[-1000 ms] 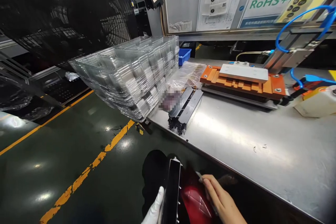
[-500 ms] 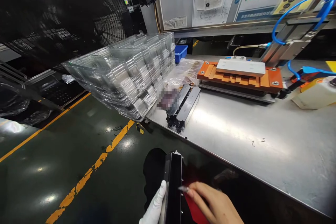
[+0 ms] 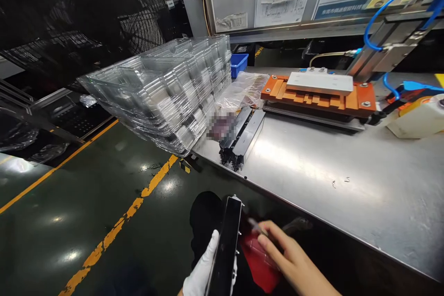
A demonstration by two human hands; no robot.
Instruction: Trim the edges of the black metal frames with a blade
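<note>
Steel table fills the right side of the view, from near to far. At its far left corner stands a tall stack of clear plastic trays, and just right of the stack lie several black parts near the table edge. Farther right sits an orange fixture with a pale plate on top, and at the far right edge a white bottle.

Near the bottom of the view, in front of the table, the left hand in a white glove is closed around a long black part, which stands almost upright. The bare right hand is just right of this part. Its fingers are pinched together on a thin small tool, whose tip comes close to the side of the part. Under this hand is a red object.
</note>
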